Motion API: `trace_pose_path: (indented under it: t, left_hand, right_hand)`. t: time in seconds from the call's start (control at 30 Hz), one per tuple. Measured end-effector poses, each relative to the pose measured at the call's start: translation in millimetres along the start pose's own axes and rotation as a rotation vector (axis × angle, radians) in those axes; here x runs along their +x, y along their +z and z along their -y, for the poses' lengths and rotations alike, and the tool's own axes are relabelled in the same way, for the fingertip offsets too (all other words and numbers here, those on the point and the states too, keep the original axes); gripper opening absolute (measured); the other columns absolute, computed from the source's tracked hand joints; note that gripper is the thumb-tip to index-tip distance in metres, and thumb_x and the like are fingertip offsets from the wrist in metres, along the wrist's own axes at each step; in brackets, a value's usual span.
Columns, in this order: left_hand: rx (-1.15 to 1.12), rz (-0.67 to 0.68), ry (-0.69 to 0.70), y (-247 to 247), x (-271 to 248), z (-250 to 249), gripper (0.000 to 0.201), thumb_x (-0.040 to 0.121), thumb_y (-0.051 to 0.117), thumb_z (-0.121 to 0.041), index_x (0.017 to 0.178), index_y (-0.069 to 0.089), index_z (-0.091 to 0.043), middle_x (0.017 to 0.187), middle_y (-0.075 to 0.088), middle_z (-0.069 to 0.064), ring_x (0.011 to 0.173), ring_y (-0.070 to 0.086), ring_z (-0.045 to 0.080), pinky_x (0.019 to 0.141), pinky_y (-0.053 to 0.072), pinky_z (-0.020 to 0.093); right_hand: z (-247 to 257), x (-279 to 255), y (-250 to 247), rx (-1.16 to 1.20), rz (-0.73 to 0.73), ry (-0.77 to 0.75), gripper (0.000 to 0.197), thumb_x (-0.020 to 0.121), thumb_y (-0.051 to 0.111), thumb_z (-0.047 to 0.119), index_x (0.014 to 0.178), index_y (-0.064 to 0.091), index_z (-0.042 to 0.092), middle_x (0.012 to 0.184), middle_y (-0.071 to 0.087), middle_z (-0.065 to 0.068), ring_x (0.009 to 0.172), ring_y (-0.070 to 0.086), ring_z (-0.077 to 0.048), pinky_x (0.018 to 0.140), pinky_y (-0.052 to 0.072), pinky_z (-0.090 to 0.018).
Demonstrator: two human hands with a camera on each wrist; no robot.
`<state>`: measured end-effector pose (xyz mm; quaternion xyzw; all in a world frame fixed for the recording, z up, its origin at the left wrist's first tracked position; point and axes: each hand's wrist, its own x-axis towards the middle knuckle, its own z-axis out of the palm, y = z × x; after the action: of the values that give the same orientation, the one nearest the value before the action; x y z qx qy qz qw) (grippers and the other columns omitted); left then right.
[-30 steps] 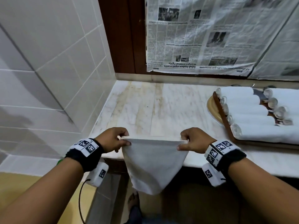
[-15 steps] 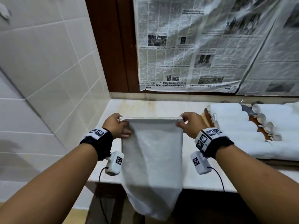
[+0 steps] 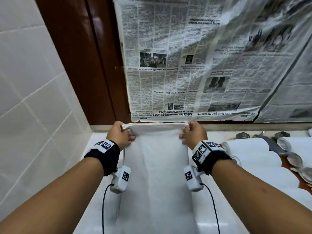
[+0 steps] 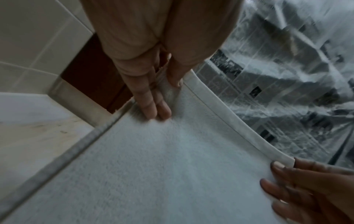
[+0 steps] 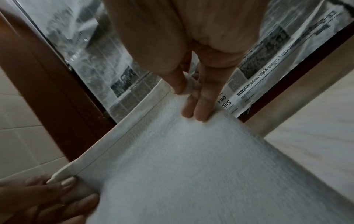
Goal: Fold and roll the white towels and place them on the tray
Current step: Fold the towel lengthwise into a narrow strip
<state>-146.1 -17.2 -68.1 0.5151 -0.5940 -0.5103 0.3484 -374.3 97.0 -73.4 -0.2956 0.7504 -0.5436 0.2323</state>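
Both hands pinch one towel (image 3: 157,159): its hemmed top edge is held at 9 o'clock by the left hand (image 3: 120,134) and at 3 o'clock by the right hand (image 3: 194,134), stretched above the counter (image 3: 87,196).

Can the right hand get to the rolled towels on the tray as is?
Probably not yet: the right hand and the left hand each pinch a top corner of the white towel. The rolled towels lie close by with nothing between.
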Motion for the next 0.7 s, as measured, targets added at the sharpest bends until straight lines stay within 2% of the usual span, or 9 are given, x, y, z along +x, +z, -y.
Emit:
trace_pose_path:
  t: [0.1, 0.17, 0.23, 0.3, 0.43, 0.5, 0.57, 0.63, 0.7]
  left_hand:
    - [0.095, -0.013, 0.028, 16.5, 46.3, 11.1, 0.034, 0.098, 0.031, 0.009, 0.084, 0.034, -0.021, 0.076, 0.050, 0.010, 0.062, 0.051, 0.019, 0.037, 0.034, 0.018]
    - [0.096, -0.024, -0.010, 24.3, 71.9, 26.8, 0.033, 0.098, 0.033, 0.008, 0.083, 0.035, -0.021, 0.080, 0.053, 0.011, 0.067, 0.055, 0.022, 0.038, 0.036, 0.018]
    - [0.062, -0.054, -0.073, 28.3, 92.8, 44.6, 0.027, 0.099, 0.039, 0.001, 0.084, 0.038, -0.021, 0.084, 0.060, 0.008, 0.069, 0.064, 0.024, 0.046, 0.044, 0.021]
    - [0.071, -0.052, -0.094, 30.3, 110.3, 61.9, 0.019, 0.099, 0.044, -0.005, 0.087, 0.041, -0.019, 0.087, 0.065, 0.006, 0.071, 0.070, 0.024, 0.058, 0.050, 0.028]
    - [0.112, -0.012, -0.106, 32.7, 135.8, 87.0, 0.018, 0.097, 0.046, -0.004, 0.088, 0.042, -0.019, 0.085, 0.067, 0.005, 0.077, 0.072, 0.029, 0.073, 0.056, 0.041]
    - [0.129, 0.020, -0.116, 32.0, 142.9, 100.1, 0.021, 0.096, 0.048, -0.007, 0.085, 0.040, -0.022, 0.087, 0.066, 0.006, 0.080, 0.072, 0.030, 0.078, 0.057, 0.046]
    - [0.180, 0.030, -0.110, 31.3, 147.8, 110.7, 0.023, 0.095, 0.057, -0.013, 0.087, 0.039, -0.023, 0.089, 0.064, 0.004, 0.079, 0.071, 0.027, 0.076, 0.057, 0.046]
    - [0.285, 0.048, -0.082, 34.0, 147.9, 115.8, 0.029, 0.091, 0.066, -0.019, 0.098, 0.038, -0.022, 0.102, 0.058, 0.002, 0.085, 0.065, 0.021, 0.073, 0.053, 0.037]
    - [0.362, 0.053, -0.001, 38.7, 143.5, 120.7, 0.037, 0.089, 0.069, -0.016, 0.104, 0.036, -0.018, 0.116, 0.049, 0.005, 0.091, 0.060, 0.020, 0.081, 0.048, 0.033]
  right_hand:
    - [-13.9, 47.0, 21.8, -0.074, -0.012, -0.003, 0.024, 0.098, 0.056, 0.012, 0.080, 0.051, 0.026, 0.087, 0.065, 0.000, 0.070, 0.073, -0.020, 0.064, 0.060, -0.043]
    - [-26.4, 70.6, 36.7, -0.114, -0.001, 0.010, 0.025, 0.098, 0.057, 0.011, 0.078, 0.049, 0.025, 0.083, 0.063, 0.001, 0.070, 0.072, -0.022, 0.061, 0.058, -0.037]
    - [-39.4, 88.1, 51.1, -0.130, 0.017, 0.044, 0.025, 0.098, 0.056, 0.012, 0.077, 0.048, 0.024, 0.077, 0.063, 0.001, 0.068, 0.071, -0.021, 0.059, 0.055, -0.034]
    - [-52.6, 102.1, 63.5, -0.132, 0.017, 0.071, 0.024, 0.097, 0.057, 0.014, 0.077, 0.049, 0.024, 0.078, 0.064, -0.003, 0.066, 0.071, -0.023, 0.064, 0.058, -0.040]
    - [-79.4, 120.6, 82.9, -0.175, 0.024, 0.118, 0.016, 0.095, 0.060, 0.017, 0.080, 0.055, 0.021, 0.084, 0.071, -0.009, 0.073, 0.073, -0.024, 0.071, 0.062, -0.044]
    - [-87.8, 123.1, 89.5, -0.150, 0.029, 0.166, 0.012, 0.097, 0.057, 0.017, 0.086, 0.055, 0.022, 0.093, 0.070, -0.009, 0.074, 0.072, -0.021, 0.072, 0.062, -0.039]
    - [-94.9, 121.7, 94.4, -0.144, 0.046, 0.206, 0.009, 0.098, 0.054, 0.012, 0.099, 0.056, 0.020, 0.107, 0.063, -0.008, 0.079, 0.066, -0.019, 0.068, 0.056, -0.025]
    - [-105.7, 116.5, 96.6, -0.286, 0.088, 0.153, 0.032, 0.095, 0.058, 0.006, 0.124, 0.053, 0.018, 0.126, 0.046, -0.009, 0.092, 0.058, -0.019, 0.081, 0.048, -0.023]
    - [-109.7, 103.9, 100.3, -0.401, 0.159, 0.062, 0.057, 0.091, 0.065, 0.007, 0.141, 0.040, 0.020, 0.139, 0.027, -0.008, 0.104, 0.053, -0.019, 0.098, 0.043, -0.027]
